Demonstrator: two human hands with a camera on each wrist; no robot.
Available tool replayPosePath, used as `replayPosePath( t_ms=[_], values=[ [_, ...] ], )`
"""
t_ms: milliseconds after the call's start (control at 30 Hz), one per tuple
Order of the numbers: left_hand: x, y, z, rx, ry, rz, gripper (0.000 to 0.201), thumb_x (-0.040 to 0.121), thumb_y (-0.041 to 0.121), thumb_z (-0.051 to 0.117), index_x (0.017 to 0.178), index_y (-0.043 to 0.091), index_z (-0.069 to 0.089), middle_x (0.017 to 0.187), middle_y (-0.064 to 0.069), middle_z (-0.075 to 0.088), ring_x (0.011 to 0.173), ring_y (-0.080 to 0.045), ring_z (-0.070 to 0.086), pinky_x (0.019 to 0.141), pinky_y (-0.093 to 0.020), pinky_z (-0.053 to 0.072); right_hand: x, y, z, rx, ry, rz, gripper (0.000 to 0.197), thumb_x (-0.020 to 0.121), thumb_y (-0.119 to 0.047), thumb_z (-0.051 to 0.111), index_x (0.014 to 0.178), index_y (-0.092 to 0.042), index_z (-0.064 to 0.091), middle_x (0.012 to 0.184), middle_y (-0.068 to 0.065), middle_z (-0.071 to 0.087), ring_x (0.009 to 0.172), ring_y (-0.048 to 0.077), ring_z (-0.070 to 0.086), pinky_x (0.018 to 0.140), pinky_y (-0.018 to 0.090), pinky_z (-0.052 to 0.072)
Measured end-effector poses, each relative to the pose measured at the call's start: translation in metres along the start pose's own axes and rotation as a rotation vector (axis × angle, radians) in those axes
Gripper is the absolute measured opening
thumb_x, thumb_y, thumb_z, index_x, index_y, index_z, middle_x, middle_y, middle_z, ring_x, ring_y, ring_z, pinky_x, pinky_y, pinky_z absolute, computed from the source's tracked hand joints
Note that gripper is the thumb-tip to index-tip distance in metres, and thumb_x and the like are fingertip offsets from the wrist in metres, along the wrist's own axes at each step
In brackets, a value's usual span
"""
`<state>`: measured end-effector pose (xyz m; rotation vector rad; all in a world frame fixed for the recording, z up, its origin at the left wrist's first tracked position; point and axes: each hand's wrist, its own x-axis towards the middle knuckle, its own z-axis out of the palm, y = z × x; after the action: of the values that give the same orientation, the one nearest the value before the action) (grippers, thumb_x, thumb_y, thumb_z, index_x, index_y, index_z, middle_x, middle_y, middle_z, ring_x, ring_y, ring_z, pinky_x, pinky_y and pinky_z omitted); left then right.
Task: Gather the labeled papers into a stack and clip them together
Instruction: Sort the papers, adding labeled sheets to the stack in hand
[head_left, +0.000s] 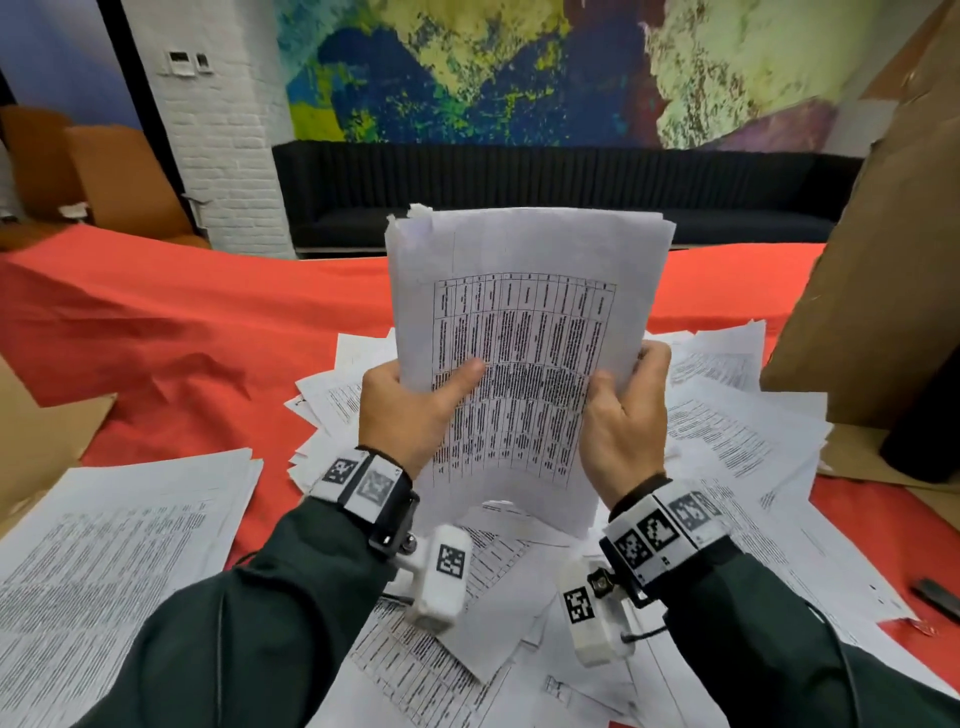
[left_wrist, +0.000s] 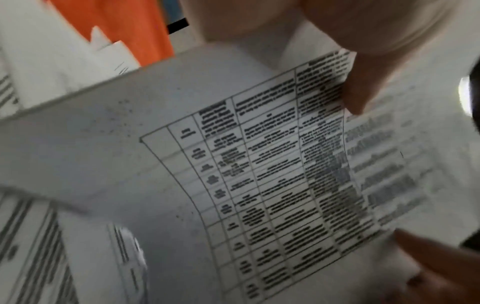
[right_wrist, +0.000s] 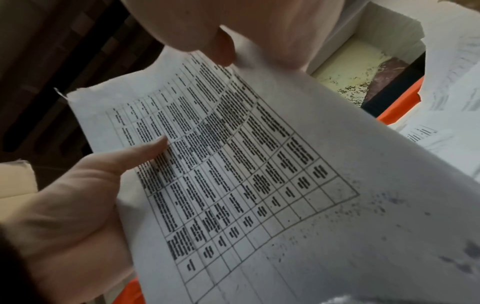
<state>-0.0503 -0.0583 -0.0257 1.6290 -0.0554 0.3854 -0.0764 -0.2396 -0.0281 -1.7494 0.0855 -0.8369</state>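
A stack of printed papers (head_left: 524, 322) stands upright above the table, its front sheet a dense table of text. My left hand (head_left: 441, 384) grips its left edge, thumb on the front and fingers behind. My right hand (head_left: 628, 379) grips the right edge the same way. In the left wrist view the front sheet (left_wrist: 259, 164) fills the picture, with my thumb (left_wrist: 355, 92) pressed on it. The right wrist view shows the stack (right_wrist: 233, 164) curving, my left hand (right_wrist: 78, 205) at its far edge. I see no clip in either hand.
Loose printed sheets (head_left: 727, 426) lie scattered on the red cloth (head_left: 182, 332) under and right of my hands. Another pile of papers (head_left: 104, 545) sits at front left. Cardboard (head_left: 883, 260) leans at the right. A small dark object (head_left: 935, 597) lies at the right edge.
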Motion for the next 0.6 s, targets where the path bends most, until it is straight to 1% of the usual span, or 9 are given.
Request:
replayPosePath(
  t_ms=[67, 100, 167, 200, 267, 367, 433, 500, 600],
  values=[
    [0.002, -0.007, -0.002, -0.051, -0.016, -0.066, 0.033, 0.073, 0.034, 0.091, 0.089, 0.01, 0.074, 0.092, -0.016, 0.077, 0.08, -0.026, 0.072, 0.077, -0.042, 0.062, -0.001, 0.007, 0.001, -0.033, -0.024, 0.04, 0.016, 0.1, -0.004, 0.045, 0.114, -0.009, 0.04, 0.089, -0.008, 0.06, 0.073, 0.0, 0.059, 0.066, 0.024, 0.05],
    [0.002, -0.012, -0.003, -0.037, -0.029, -0.082, 0.033, 0.073, 0.032, 0.091, 0.09, 0.009, 0.074, 0.09, -0.015, 0.078, 0.082, -0.026, 0.073, 0.078, -0.042, 0.062, -0.002, 0.011, 0.003, -0.06, -0.053, 0.074, 0.015, 0.1, -0.007, 0.046, 0.114, -0.01, 0.042, 0.09, -0.005, 0.062, 0.078, 0.01, 0.062, 0.071, 0.034, 0.053],
    [0.002, -0.023, -0.003, 0.031, -0.047, -0.082, 0.032, 0.076, 0.03, 0.09, 0.081, 0.005, 0.07, 0.07, -0.006, 0.073, 0.064, -0.016, 0.068, 0.064, -0.032, 0.061, -0.006, 0.018, 0.002, -0.111, -0.084, 0.106, 0.012, 0.099, -0.009, 0.046, 0.11, -0.011, 0.046, 0.09, 0.002, 0.064, 0.083, 0.026, 0.062, 0.076, 0.045, 0.054],
    [0.001, -0.023, -0.002, 0.065, -0.04, -0.066, 0.031, 0.078, 0.029, 0.089, 0.072, 0.01, 0.066, 0.057, 0.004, 0.065, 0.052, -0.008, 0.06, 0.053, -0.024, 0.054, -0.007, 0.02, 0.002, -0.114, -0.088, 0.1, 0.01, 0.099, -0.01, 0.046, 0.109, -0.011, 0.046, 0.09, 0.003, 0.064, 0.083, 0.027, 0.062, 0.076, 0.047, 0.054],
    [0.001, -0.021, -0.001, 0.129, -0.008, -0.039, 0.031, 0.083, 0.031, 0.085, 0.066, 0.021, 0.06, 0.051, 0.013, 0.059, 0.044, -0.002, 0.054, 0.045, -0.016, 0.045, -0.007, 0.021, 0.003, -0.09, -0.095, 0.089, 0.007, 0.1, -0.01, 0.046, 0.107, -0.012, 0.047, 0.088, 0.0, 0.063, 0.078, 0.022, 0.061, 0.07, 0.044, 0.053],
    [0.012, -0.008, -0.011, 0.188, 0.034, 0.02, 0.019, 0.086, 0.034, 0.082, 0.079, 0.023, 0.068, 0.074, 0.003, 0.072, 0.063, -0.016, 0.065, 0.056, -0.025, 0.052, 0.0, 0.015, 0.008, -0.022, -0.12, 0.083, 0.007, 0.1, -0.012, 0.049, 0.103, -0.018, 0.046, 0.087, -0.003, 0.062, 0.074, 0.016, 0.06, 0.066, 0.037, 0.051],
    [0.025, -0.001, -0.035, 0.241, 0.071, 0.067, 0.019, 0.086, 0.033, 0.082, 0.076, 0.024, 0.069, 0.078, -0.004, 0.074, 0.064, -0.018, 0.064, 0.061, -0.032, 0.054, 0.004, 0.015, 0.013, 0.027, -0.262, 0.142, 0.014, 0.098, -0.014, 0.053, 0.104, -0.024, 0.045, 0.095, 0.004, 0.066, 0.077, 0.019, 0.066, 0.066, 0.038, 0.055],
    [0.039, -0.001, -0.076, 0.345, 0.099, 0.033, 0.027, 0.086, 0.036, 0.082, 0.074, 0.017, 0.068, 0.068, -0.002, 0.067, 0.054, -0.018, 0.056, 0.057, -0.034, 0.05, 0.006, 0.022, 0.017, -0.017, -0.497, 0.211, 0.016, 0.097, -0.02, 0.059, 0.107, -0.026, 0.048, 0.1, 0.008, 0.067, 0.077, 0.022, 0.068, 0.068, 0.041, 0.056],
    [0.052, -0.019, -0.166, 0.522, 0.12, -0.112, 0.033, 0.084, 0.035, 0.085, 0.075, 0.008, 0.067, 0.046, 0.007, 0.056, 0.047, -0.018, 0.046, 0.056, -0.034, 0.042, 0.004, 0.039, 0.02, -0.4, -0.846, 0.14, 0.028, 0.093, -0.034, 0.067, 0.116, -0.027, 0.054, 0.113, -0.003, 0.063, 0.098, 0.019, 0.065, 0.088, 0.042, 0.055]
  ],
)
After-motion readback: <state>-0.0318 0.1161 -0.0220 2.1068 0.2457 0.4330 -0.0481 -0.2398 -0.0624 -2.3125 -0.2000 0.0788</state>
